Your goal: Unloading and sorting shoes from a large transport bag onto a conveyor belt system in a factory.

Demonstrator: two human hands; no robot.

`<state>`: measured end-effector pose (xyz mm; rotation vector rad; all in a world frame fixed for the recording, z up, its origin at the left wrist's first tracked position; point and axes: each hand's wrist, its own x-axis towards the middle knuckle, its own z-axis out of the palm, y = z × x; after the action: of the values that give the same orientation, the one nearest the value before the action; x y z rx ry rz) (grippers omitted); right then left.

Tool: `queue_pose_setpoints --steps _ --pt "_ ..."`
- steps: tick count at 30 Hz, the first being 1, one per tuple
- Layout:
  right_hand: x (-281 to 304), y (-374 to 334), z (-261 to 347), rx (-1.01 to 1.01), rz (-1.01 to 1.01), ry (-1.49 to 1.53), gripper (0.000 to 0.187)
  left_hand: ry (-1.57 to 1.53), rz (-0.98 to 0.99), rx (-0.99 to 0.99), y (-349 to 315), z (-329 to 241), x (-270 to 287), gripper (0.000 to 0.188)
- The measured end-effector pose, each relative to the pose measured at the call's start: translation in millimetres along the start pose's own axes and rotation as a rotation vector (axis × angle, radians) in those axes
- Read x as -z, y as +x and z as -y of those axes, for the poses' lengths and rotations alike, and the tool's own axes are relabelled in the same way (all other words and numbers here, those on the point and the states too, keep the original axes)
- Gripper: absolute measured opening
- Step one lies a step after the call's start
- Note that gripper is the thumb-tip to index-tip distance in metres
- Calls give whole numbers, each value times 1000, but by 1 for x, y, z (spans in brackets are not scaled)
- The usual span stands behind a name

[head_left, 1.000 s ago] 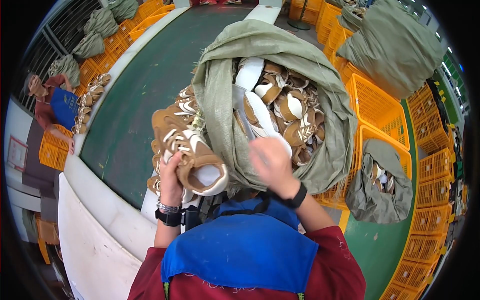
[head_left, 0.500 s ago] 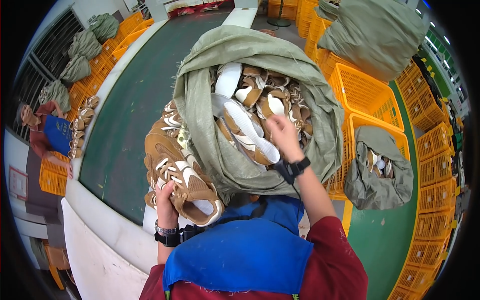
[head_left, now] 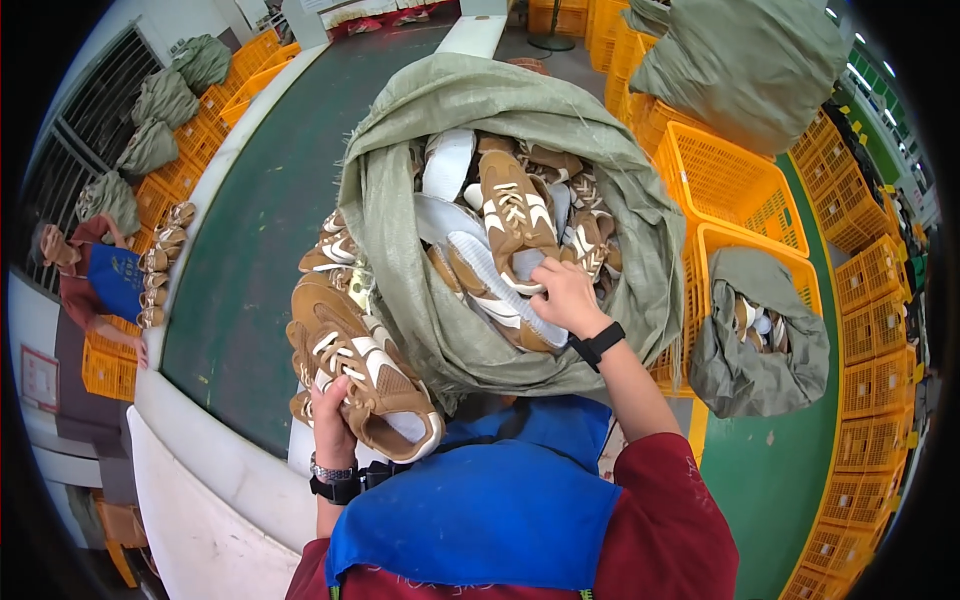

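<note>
My left hand (head_left: pixel 334 418) is closed around a brown-and-white lace-up sneaker (head_left: pixel 325 300), its heel opening toward me. More brown sneakers are bunched beside and behind it. My right hand (head_left: pixel 570 298) reaches into a grey-green woven sack (head_left: pixel 400 290) with a rolled-down rim. Its fingers pinch the heel collar of another brown sneaker (head_left: pixel 508 200), which lies laces up with its toe pointing away. Around that one the sack is filled with several similar sneakers, some showing a pale sole (head_left: pixel 448 165). Shoes lower in the sack are hidden.
A dark green conveyor belt (head_left: pixel 270 180) with white edges runs away on the left. Beyond it a person in a blue apron (head_left: pixel 115 275) stands by a row of sneakers (head_left: pixel 155 265). Orange crates (head_left: pixel 735 190) and a smaller sack (head_left: pixel 765 370) line the right.
My right hand has taken hold of a sneaker's heel, and that sneaker now shows laces up over the others. My left hand still holds its sneaker, nearly in place.
</note>
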<state>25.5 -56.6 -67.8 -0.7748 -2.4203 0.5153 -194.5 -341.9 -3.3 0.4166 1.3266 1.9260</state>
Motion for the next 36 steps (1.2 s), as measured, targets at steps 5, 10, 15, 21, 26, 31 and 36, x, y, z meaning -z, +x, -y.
queue_pose_setpoints --steps 5,10,15,21,26,31,36 --pt "12 -1 23 97 -169 -148 17 -21 -13 9 4 0 -9 47" --pt "32 -1 32 -29 -166 428 27 -19 16 4 6 -4 -12 48" --pt "32 7 34 -79 115 338 28 -20 25 2 6 -4 -6 47" --pt "15 12 -14 -92 -155 411 54 13 -1 27 6 -1 -2 48" --pt "-8 18 -117 -302 -317 334 59 8 -25 26 1 -1 2 50" --pt "5 17 -157 -419 174 -43 50 12 4 20 -2 -1 7 51" --pt "90 13 -143 -588 155 680 15 11 -46 7 -4 -2 11 51"
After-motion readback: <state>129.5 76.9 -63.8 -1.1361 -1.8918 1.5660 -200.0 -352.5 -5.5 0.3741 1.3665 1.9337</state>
